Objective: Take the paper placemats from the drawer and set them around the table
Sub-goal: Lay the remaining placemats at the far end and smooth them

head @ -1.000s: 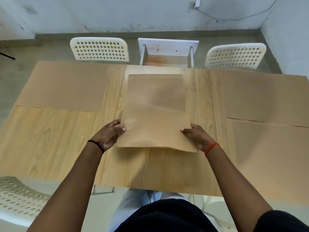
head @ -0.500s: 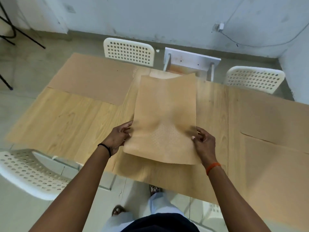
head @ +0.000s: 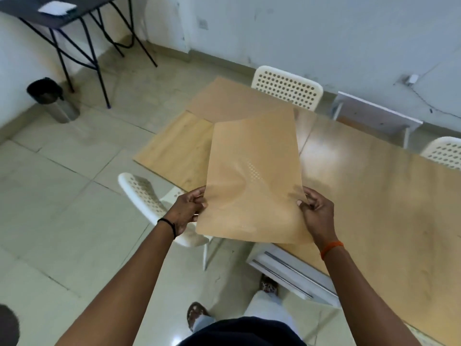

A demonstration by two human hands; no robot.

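Observation:
A brown paper placemat point(head: 252, 181) hangs in the air above the near left part of the wooden table point(head: 179, 151), lifted and tilted. My left hand point(head: 187, 211) pinches its left edge and my right hand point(head: 315, 211) pinches its right edge. Another placemat point(head: 234, 101) lies flat on the table's far left corner. A further placemat point(head: 399, 196) covers the table's right side. An open white drawer point(head: 284, 270) juts out under the table's near edge.
A white perforated chair point(head: 147, 198) stands at the table's near left, just under my left hand. Two more white chairs point(head: 287, 87) point(head: 444, 152) and a small white stand point(head: 379, 116) line the far side. A bin point(head: 50, 99) and a black folding table point(head: 62, 13) stand far left.
I have lifted the placemat off the table and carried it left. My view has swung left, showing the floor, the near left chair and the drawer.

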